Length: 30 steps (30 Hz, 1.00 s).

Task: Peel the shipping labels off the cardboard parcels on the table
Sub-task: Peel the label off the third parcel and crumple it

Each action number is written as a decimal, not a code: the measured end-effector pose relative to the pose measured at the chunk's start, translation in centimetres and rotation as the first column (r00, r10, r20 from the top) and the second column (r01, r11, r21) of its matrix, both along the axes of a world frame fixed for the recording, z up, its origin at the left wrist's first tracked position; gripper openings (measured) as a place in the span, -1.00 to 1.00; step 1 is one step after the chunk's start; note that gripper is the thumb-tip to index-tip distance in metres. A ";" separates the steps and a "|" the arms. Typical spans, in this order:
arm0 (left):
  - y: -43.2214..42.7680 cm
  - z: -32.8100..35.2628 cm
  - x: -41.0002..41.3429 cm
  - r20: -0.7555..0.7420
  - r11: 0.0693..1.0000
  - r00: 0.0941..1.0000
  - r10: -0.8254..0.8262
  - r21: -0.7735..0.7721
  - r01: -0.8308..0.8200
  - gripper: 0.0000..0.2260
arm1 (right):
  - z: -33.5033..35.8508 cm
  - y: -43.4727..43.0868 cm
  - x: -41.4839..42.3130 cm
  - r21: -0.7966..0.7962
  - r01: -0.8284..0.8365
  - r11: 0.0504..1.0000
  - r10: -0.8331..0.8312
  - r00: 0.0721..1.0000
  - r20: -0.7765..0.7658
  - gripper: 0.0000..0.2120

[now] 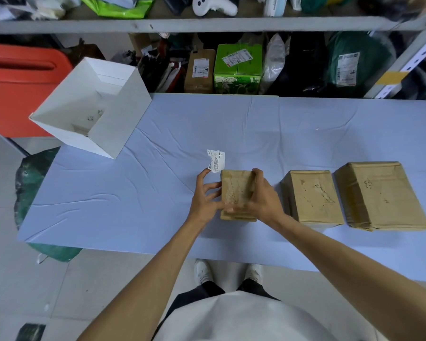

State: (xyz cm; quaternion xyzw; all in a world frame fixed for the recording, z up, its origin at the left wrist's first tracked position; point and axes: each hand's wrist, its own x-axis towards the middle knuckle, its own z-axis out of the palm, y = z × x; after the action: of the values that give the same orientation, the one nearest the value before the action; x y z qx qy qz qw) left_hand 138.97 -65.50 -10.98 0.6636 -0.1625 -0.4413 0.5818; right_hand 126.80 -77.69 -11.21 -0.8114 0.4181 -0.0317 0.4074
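Observation:
Three brown cardboard parcels lie in a row on the table. My right hand (260,196) grips the left parcel (235,190), its fingers curled over the far edge and its palm on the right side. My left hand (205,195) is at that parcel's left side, with the thumb and lower fingers touching it. A torn white label piece (217,160) with a barcode sticks up from the tip of my raised left index finger; the thumb is apart from it. The middle parcel (311,195) and the right parcel (379,195) show torn paper traces on top.
The table's pale blue cloth (158,193) is wrinkled. An open white box (91,107) stands tilted on the far left corner. A shelf behind holds labelled parcels and a green box (237,67). A red chair (17,87) and a green bag (32,173) are at the left.

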 end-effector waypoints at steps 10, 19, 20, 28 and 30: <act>-0.1 0.2 0.5 0.003 1.000 1.000 -0.015 0.001 0.015 -0.17 | -0.1 -1.5 0.3 0.038 0.085 0.996 -0.089 0.989 0.117 -0.70; 0.0 0.2 0.1 0.035 1.000 0.999 -0.020 0.013 0.020 -0.08 | 0.2 -1.3 1.3 0.014 0.141 0.990 -0.142 0.988 0.055 -0.41; 0.0 0.2 0.1 0.036 1.000 0.999 -0.021 0.017 0.020 -0.07 | 0.1 -1.4 1.2 0.023 0.150 0.988 -0.151 0.986 0.076 -0.51; 0.0 0.3 0.4 0.021 0.999 0.999 0.026 0.035 -0.027 -0.11 | -0.1 -0.7 0.2 0.083 -0.038 0.996 0.038 0.999 -0.003 0.12; -0.1 0.3 0.4 0.017 0.999 0.999 0.029 0.037 -0.030 -0.13 | -0.6 -0.2 -0.1 0.107 -0.045 0.993 0.039 0.998 0.051 0.25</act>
State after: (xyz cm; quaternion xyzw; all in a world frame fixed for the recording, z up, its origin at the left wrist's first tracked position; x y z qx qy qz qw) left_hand 139.37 -65.57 -10.71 0.6803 -0.1490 -0.4301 0.5744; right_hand 126.73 -77.88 -11.80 -0.7958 0.3918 -0.0205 0.4612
